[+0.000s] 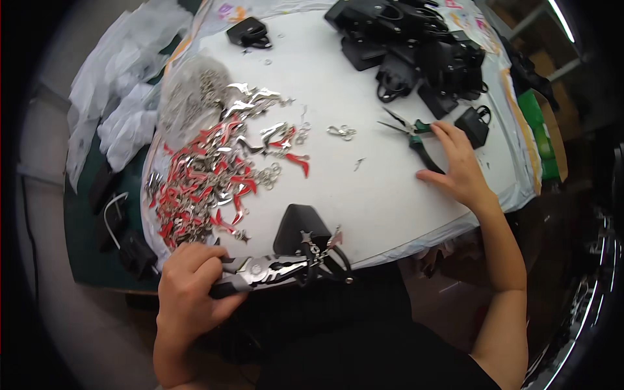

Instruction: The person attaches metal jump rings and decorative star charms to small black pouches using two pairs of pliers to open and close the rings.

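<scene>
Your left hand (190, 286), lower left of the frame, has its fingers closed around the combination pliers (259, 270), whose nose reaches a chain of charms (316, 249) at the handles of a black mini handbag (301, 229), bottom centre. Your right hand (465, 168), right of centre, has thumb and fingers spread apart, fingertips at the handles of the needle-nose pliers (418, 138), their jaws parted. Farther out, a short silver chain (341, 132) lies near the centre, red and silver charms (207, 175) heap at left, and black mini handbags (426, 62) pile upper right.
</scene>
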The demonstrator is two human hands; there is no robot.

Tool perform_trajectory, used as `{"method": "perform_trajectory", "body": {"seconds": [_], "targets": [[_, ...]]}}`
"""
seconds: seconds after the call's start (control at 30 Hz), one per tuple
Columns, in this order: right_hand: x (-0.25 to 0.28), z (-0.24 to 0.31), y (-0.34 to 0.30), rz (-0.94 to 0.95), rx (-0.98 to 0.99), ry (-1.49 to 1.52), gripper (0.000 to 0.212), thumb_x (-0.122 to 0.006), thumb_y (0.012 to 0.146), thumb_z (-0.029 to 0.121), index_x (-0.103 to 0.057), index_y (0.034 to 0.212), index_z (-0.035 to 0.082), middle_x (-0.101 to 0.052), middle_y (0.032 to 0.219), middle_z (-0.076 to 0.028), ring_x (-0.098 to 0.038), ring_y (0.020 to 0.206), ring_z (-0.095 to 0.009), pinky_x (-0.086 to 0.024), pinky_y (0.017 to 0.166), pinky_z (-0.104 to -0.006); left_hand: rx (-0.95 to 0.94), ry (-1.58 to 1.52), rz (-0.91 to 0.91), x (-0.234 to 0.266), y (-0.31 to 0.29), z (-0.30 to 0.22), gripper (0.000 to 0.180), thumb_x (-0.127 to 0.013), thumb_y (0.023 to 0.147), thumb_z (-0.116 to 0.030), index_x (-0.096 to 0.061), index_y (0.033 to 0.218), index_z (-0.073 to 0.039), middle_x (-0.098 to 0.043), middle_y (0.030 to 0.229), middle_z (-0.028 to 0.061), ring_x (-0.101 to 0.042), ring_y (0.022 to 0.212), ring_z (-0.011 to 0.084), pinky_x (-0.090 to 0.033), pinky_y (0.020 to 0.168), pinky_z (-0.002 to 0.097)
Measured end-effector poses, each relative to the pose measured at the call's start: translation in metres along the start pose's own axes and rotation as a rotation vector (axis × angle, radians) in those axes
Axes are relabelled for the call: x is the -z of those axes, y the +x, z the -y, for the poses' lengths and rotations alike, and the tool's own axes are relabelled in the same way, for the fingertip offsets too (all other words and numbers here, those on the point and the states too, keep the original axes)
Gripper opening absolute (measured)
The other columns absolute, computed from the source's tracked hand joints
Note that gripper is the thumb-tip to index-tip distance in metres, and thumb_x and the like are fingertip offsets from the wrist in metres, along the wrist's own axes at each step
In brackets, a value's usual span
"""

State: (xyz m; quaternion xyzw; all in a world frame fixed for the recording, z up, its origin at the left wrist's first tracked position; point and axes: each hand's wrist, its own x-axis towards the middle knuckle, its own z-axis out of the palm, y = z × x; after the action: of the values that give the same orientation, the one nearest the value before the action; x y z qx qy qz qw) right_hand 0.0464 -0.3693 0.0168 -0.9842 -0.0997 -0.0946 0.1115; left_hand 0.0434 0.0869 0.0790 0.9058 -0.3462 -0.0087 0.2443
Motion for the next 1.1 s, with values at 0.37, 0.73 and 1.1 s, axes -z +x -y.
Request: {"method": "perform_trajectory", "body": {"seconds": [0.37,0.73,1.1], "targets": [[-0.035,0.005,0.010,-0.029,-0.006,-0.190,0.064,-0.068,0.086,0.038,-0.052,0.129,-0.006,-0.052,0.120,-0.021,-0.048,0.115,-0.038,-0.041,0.101,-0.0451,0.134,-0.043,0.187,0.002,-0.019,0.013,0.032,-0.069,0.091,-0.011,-0.058,0.119,0.001,-0.060,0.108,0.0193,-0.059,0.099,0.0331,-0.047,0.085,0.0387],[0.029,0.098,0.020,0.378,0.007,0.695,0.046,-0.063,0.095,0.039,-0.059,0.115,-0.002,-0.059,0.106,-0.018,-0.058,0.095,-0.033,-0.047,0.085,-0.0395,0.201,-0.049,-0.002,0.009,-0.025,0.022,0.043,-0.085,0.058,-0.014,-0.062,0.092,-0.002,-0.060,0.078,0.0122,-0.058,0.071,0.0326,-0.045,0.065,0.0395],[0.059,0.145,0.008,0.138,0.448,0.231,0.068,-0.087,0.064,0.028,-0.056,0.117,-0.002,-0.058,0.105,-0.016,-0.058,0.087,-0.032,-0.047,0.076,-0.0422,0.033,0.005,0.011,0.019,-0.017,0.014,0.041,-0.084,0.057,-0.017,-0.061,0.090,-0.008,-0.057,0.074,0.0060,-0.058,0.068,0.0272,-0.045,0.061,0.0393]]}}
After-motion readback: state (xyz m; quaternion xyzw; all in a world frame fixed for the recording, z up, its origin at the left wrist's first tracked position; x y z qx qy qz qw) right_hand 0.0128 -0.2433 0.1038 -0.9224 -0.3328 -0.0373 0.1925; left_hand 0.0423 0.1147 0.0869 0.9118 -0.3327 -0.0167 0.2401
